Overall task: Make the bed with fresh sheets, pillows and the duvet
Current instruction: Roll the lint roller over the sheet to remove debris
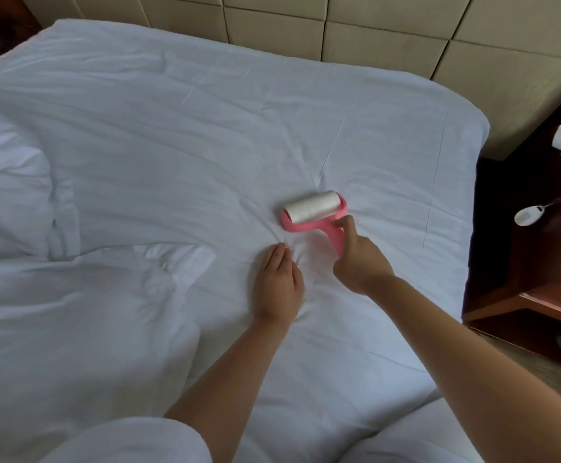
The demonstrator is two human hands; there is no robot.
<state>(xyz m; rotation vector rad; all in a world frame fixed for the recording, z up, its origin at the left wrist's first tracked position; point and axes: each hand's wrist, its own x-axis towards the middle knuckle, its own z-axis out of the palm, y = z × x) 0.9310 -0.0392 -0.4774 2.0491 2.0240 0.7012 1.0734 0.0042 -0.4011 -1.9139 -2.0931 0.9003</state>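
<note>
Forearms reaching over white sheet [305, 128] on the bed, left hand [278, 282] pressing flat with straight fingers, right hand [359, 259] just beside it gripping pink lint roller [312, 212] handle, roll touching sheet, bunched duvet [21, 202] at left, padded headboard [372, 35] beyond.

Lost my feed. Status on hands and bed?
Right hand grips pink lint roller on white sheet. Left hand flat, pressing sheet. Bunched duvet at left, clear of roller.
</note>
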